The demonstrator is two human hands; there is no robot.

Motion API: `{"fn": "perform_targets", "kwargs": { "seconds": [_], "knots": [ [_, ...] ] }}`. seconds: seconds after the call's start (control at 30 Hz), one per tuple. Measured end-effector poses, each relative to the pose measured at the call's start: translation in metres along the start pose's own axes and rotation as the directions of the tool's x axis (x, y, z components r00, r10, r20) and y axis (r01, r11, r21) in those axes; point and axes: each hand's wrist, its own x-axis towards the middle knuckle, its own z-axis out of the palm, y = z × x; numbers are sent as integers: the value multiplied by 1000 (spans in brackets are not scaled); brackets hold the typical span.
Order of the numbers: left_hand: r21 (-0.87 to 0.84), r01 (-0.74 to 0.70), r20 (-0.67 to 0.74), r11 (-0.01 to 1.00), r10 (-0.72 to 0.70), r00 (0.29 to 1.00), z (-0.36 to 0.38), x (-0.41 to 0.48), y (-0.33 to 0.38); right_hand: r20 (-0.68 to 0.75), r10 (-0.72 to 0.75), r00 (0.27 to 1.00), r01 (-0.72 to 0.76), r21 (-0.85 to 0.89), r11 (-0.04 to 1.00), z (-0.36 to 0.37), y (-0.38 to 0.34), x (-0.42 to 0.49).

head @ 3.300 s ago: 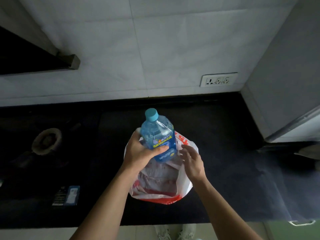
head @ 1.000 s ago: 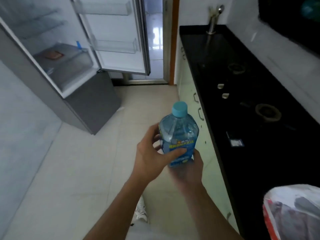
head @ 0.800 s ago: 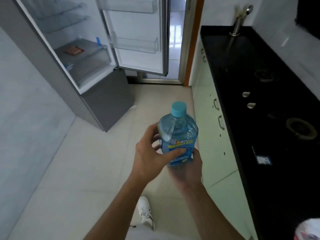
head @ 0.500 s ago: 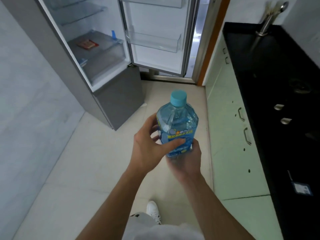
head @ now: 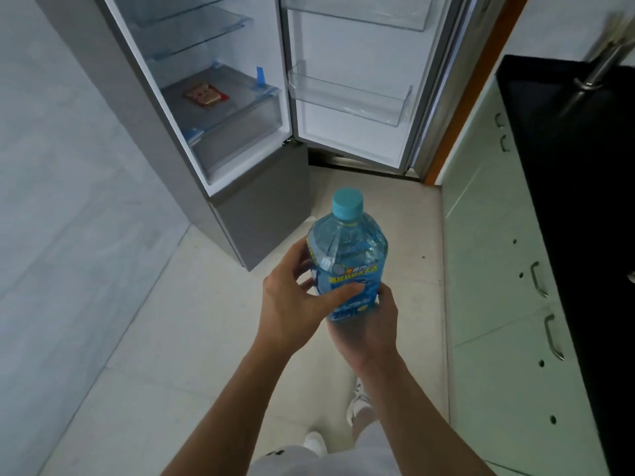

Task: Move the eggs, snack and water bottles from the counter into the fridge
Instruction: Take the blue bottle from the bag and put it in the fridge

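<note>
So, maybe a third done, judging by the scene:
- fridge [head: 261, 218] open, person facing it
- door bins [head: 350, 97] and glass shelves show nothing in them
- red packet [head: 205, 96], likely the snack, flat on drawer cover
- no eggs visible
- water bottle [head: 347, 269] upright, well short of fridge
- left hand [head: 295, 304] wraps its side, right hand [head: 367, 324] cups base

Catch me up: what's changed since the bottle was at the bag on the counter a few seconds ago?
The water bottle left the bag and counter; the person turned and carried it toward the open fridge, now nearer. The right hand let go of the bag and now cups the bottle's base. Unchanged: the left hand keeps its grip round the bottle, cap on.
</note>
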Motion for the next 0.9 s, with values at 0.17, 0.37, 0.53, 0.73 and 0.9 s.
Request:
{"fn": "perform_targets", "kwargs": {
  "seconds": [0.17,0.37,0.53,0.73,0.9],
  "knots": [
    [21,19,-63,1000,-18,998,0,59,-7,30,59,998,-58,-28,998,18,-18,62],
    [5,47,-172,999,-45,984,11,157,2,53,146,988,-141,-99,985,59,-67,155],
    [15,51,-251,999,-45,967,26,235,16,97,220,971,-207,-127,970,92,-112,229],
    [72,69,-322,995,-42,946,32,296,16,171,307,936,-290,-118,950,114,-133,294],
    [76,90,-366,993,-56,929,26,329,6,172,380,909,-363,-125,924,125,-135,334]
  ]
}}
